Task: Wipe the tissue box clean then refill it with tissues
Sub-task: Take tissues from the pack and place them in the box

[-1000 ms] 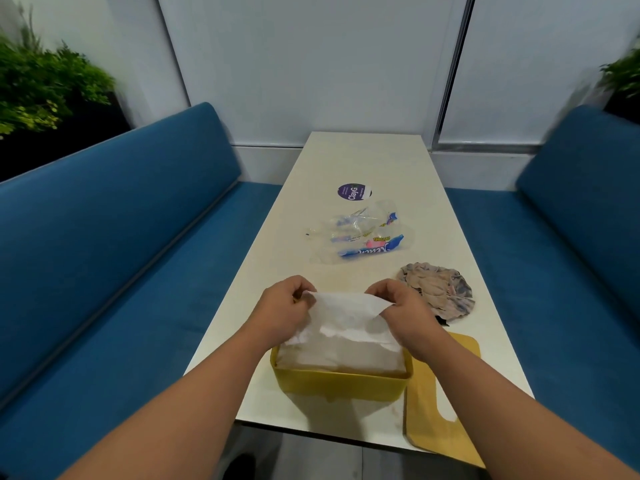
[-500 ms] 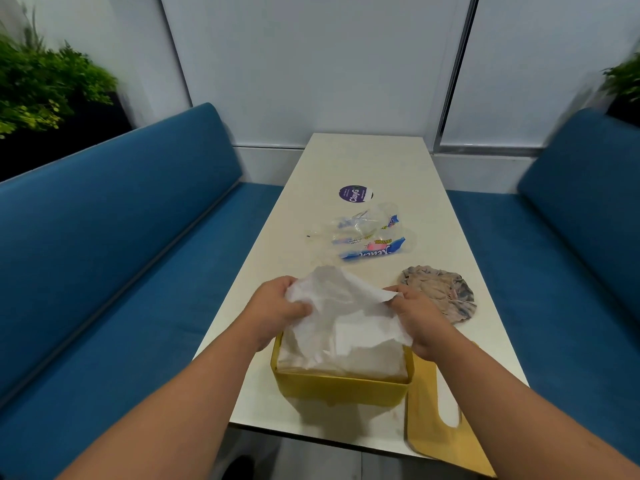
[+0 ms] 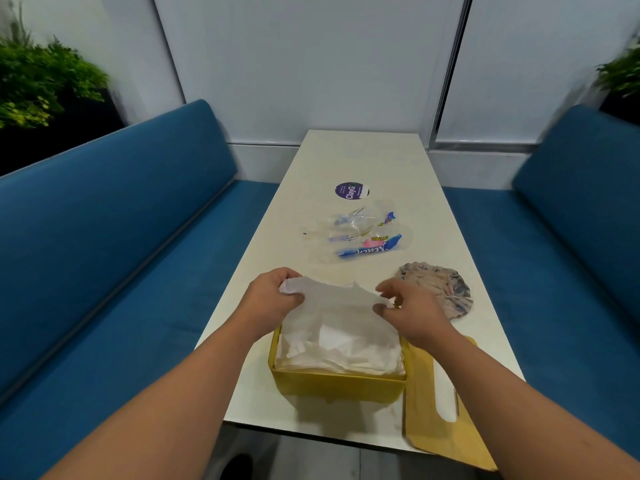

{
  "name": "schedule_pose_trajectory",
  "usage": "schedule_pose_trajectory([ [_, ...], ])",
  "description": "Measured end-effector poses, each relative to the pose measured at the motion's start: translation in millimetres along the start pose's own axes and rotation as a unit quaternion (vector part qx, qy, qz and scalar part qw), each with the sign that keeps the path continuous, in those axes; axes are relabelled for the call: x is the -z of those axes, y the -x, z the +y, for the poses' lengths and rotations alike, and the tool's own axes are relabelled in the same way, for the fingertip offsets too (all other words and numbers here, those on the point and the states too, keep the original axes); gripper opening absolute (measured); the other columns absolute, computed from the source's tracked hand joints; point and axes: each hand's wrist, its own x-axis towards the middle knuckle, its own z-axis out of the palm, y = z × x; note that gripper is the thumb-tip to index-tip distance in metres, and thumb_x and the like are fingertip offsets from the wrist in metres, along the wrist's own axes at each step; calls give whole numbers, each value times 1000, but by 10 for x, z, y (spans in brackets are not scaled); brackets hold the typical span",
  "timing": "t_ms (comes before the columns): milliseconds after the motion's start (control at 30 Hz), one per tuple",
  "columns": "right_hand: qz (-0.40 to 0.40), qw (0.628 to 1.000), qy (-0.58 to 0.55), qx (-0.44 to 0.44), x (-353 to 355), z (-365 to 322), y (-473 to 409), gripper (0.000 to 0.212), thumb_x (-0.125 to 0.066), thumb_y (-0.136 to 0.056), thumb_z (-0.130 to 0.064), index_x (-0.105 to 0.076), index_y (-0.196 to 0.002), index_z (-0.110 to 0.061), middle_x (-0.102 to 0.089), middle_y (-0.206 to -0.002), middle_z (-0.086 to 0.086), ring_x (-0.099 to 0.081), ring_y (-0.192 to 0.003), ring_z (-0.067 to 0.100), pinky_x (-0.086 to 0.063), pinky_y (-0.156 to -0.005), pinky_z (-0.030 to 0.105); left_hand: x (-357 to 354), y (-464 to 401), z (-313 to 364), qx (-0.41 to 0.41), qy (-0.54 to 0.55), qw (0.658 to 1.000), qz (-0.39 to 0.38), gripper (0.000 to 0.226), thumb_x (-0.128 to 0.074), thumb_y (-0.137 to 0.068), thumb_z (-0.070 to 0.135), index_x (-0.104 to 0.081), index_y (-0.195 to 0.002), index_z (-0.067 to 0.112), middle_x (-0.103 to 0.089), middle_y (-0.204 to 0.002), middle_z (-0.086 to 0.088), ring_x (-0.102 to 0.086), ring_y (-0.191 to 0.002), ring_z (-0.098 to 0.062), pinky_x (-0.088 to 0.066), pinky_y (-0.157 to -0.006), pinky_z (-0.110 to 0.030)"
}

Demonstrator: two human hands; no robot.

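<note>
A yellow tissue box (image 3: 337,382) is seen at the near edge of the surface (image 3: 360,161), long axis left to right, directly below both hands. A tissue (image 3: 332,306) is gripped by the left hand (image 3: 273,299) and pinched by the right hand (image 3: 412,311), equally near

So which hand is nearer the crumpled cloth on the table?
Right. The right hand is just beside the cloth, on its near-left edge, pinching the tissue. The left hand grips the tissue's far end, across the box.
</note>
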Motion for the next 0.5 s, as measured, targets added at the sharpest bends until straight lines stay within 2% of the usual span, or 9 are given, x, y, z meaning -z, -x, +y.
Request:
schedule_pose_trajectory([
  [167,-1,997,-38,64,64,-55,51,10,-61,-91,-28,-69,-96,-31,-62,-89,-20,-55,-89,6,-45,-76,28,-1,26,17,-31,-60,998,-7,9,-63,-89,16,-68,-90,24,-68,-87,5,-64,-83,-15,-59,-75,-36],
  [233,-19,994,18,106,100,-7,82,12,-61,-91,-26,-70,-98,-31,-61,-95,-20,-51,-94,6,-41,-81,25,28,73,8,-59,-85,994,-22,9,-65,-85,15,-69,-88,23,-68,-87,5,-63,-82,-14,-57,-70,-29],
  [300,-37,985,81,151,117,26,133,15,-62,-89,-25,-70,-100,-31,-61,-100,-19,-45,-97,4,-33,-82,21,56,137,-10,-86,-116,988,-57,14,-69,-79,13,-69,-84,25,-68,-93,8,-62,-87,-11,-54,-72,-19],
  [333,-45,980,99,167,116,34,159,16,-63,-88,-25,-70,-102,-30,-62,-103,-17,-44,-99,3,-31,-83,20,64,164,-22,-103,-160,978,-86,15,-69,-77,12,-68,-80,27,-68,-96,10,-61,-90,-10,-53,-76,-18],
  [400,-66,970,123,197,80,52,202,19,-63,-87,-26,-69,-105,-29,-62,-108,-15,-44,-101,3,-30,-85,19,61,190,-55,-132,-288,937,-147,14,-65,-75,15,-67,-78,28,-67,-99,11,-59,-93,-9,-52,-82,-24],
  [500,-104,950,177,234,-9,77,237,16,-56,-91,-25,-70,-100,-23,-66,-101,-10,-46,-91,4,-34,-80,18,47,198,-93,-152,-404,883,-184,17,-59,-76,18,-71,-87,22,-67,-96,9,-57,-88,-11,-52,-79,-29],
])
